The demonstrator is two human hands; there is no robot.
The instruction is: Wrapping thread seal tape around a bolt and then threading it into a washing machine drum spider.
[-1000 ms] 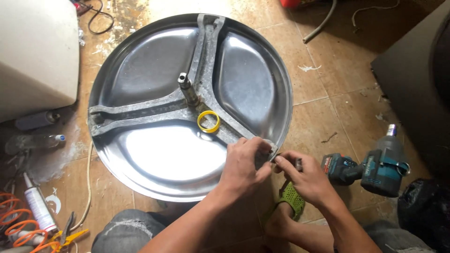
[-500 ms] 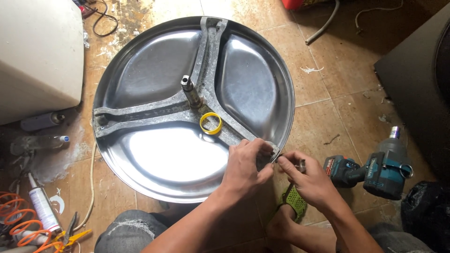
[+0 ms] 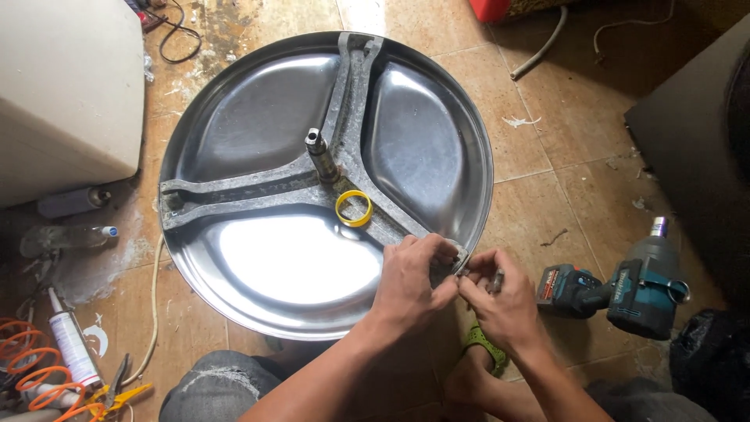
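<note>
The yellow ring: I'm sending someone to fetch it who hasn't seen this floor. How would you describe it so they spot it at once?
Find the big round steel drum plate lying on the tiled floor, with a grey three-armed bracket and an upright shaft at its centre. Just beside the shaft's base, on the arm that runs toward the person's left hand and right hand, lies the yellow ring. It is the only bright yellow thing on the grey metal.

Your left hand [image 3: 412,275] and right hand [image 3: 500,301] pinch at the near-right rim of the round steel drum back [image 3: 266,266], at one arm end of the three-arm bracket [image 3: 258,184]. Yellow ring [image 3: 353,208] lies beside the centre shaft [image 3: 319,152]. Teal cordless impact wrench [image 3: 625,289] sits right, on the tile floor [image 3: 547,156].
</note>
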